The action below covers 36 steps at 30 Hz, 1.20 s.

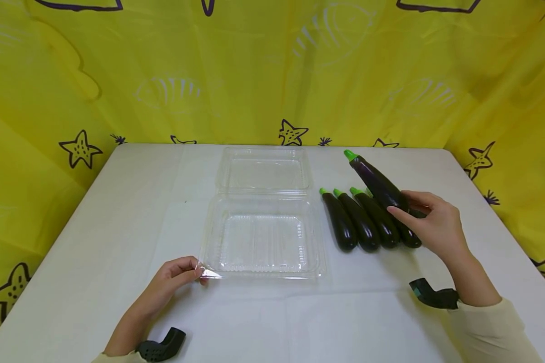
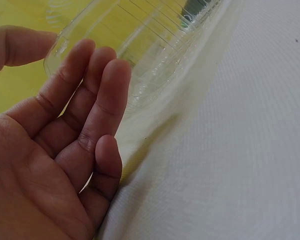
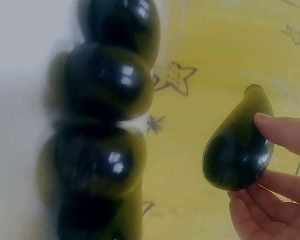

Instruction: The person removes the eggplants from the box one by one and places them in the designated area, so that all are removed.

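Observation:
A dark purple eggplant (image 1: pixel 376 179) with a green stem end is held by its thick end in my right hand (image 1: pixel 438 224), thumb on one side and fingers on the other. It is raised and tilted above several more eggplants (image 1: pixel 339 222) lying side by side. In the right wrist view the held eggplant (image 3: pixel 237 145) hangs apart from the row. My left hand (image 1: pixel 174 277) pinches the front left corner of a clear plastic clamshell container (image 1: pixel 263 275). The thumb meets the rim, with the other fingers beside and below it, in the left wrist view.
The container's lid (image 1: pixel 264 171) lies folded back toward the far edge of the white table (image 1: pixel 118 242). Yellow printed curtains (image 1: pixel 254 75) rise behind the table and along both sides. A black wrist device (image 1: pixel 436 295) sits on each forearm.

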Each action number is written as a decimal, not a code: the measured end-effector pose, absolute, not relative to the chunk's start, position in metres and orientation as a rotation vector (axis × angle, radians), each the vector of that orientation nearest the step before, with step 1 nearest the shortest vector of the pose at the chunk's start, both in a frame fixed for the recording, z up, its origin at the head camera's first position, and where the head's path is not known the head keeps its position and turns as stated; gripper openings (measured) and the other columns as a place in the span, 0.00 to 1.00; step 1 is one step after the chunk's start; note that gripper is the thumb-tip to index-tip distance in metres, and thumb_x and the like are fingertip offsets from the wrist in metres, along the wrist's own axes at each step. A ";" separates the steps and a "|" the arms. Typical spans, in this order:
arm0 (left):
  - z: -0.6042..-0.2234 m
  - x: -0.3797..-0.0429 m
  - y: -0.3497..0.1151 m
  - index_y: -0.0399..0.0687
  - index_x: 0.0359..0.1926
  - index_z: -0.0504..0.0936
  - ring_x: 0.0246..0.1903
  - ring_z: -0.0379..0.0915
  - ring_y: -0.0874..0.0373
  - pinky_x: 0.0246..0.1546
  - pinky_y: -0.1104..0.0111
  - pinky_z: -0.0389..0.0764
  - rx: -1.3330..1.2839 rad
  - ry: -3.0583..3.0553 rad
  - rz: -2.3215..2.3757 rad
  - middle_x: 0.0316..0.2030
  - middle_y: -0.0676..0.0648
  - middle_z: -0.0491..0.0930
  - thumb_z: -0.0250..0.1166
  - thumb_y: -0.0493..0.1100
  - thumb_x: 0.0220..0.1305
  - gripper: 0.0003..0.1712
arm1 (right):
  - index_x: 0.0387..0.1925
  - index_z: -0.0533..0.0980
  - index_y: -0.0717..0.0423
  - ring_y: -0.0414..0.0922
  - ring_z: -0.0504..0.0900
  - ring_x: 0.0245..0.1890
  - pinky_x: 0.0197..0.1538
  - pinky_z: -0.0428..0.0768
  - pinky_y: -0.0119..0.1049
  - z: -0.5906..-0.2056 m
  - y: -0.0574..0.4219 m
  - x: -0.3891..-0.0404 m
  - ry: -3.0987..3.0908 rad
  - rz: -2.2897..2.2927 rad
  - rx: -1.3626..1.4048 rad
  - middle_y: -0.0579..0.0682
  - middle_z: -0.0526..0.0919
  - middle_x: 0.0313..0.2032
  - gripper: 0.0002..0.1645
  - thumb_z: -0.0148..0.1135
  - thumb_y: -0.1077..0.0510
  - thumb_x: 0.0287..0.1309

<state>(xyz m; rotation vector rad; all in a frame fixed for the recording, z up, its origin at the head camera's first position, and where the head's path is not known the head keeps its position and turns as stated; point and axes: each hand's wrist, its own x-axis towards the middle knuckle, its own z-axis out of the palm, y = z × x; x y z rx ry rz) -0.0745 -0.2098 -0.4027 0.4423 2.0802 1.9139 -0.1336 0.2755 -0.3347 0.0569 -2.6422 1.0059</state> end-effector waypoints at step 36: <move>-0.404 -0.075 -0.209 0.35 0.30 0.73 0.33 0.72 0.55 0.41 0.69 0.69 0.399 2.077 1.897 0.27 0.44 0.79 0.53 0.36 0.65 0.08 | 0.52 0.72 0.69 0.42 0.69 0.34 0.25 0.70 0.31 -0.356 0.387 -0.132 -2.843 0.946 -0.502 0.53 0.80 0.33 0.40 0.63 0.39 0.51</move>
